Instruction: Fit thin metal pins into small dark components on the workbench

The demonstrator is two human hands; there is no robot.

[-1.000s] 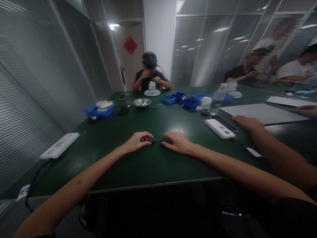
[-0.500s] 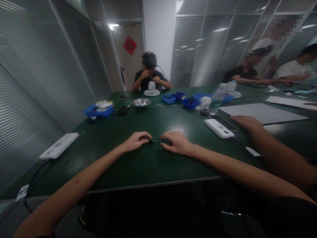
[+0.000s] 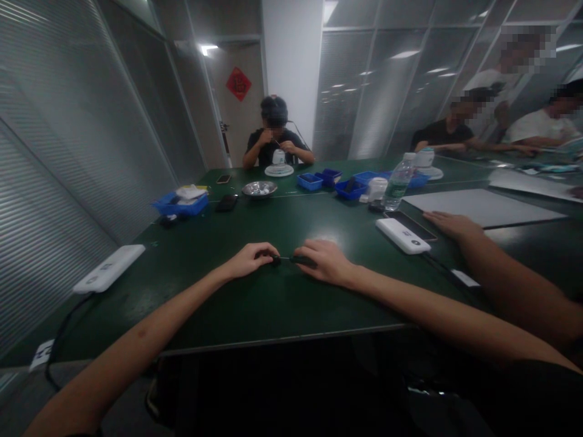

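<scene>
Both my hands rest on the green table (image 3: 255, 303) near its front middle. My left hand (image 3: 249, 260) is curled, its fingertips pinching one end of a small dark object (image 3: 286, 260). My right hand (image 3: 324, 261) is closed over the other end. A thin dark piece spans the short gap between the hands. The object is too small and dark to name.
A co-worker's arm (image 3: 496, 267) lies on the table at my right beside a white power bank (image 3: 403, 235) and a phone. Another white power bank (image 3: 109, 267) sits at left. Blue bins (image 3: 181, 203), a metal bowl (image 3: 259, 189) and a water bottle (image 3: 398, 182) stand farther back. People sit across.
My hands have drawn slightly apart, leaving a thin dark piece showing between them. The co-worker's hand at the far right edge has moved out of view.
</scene>
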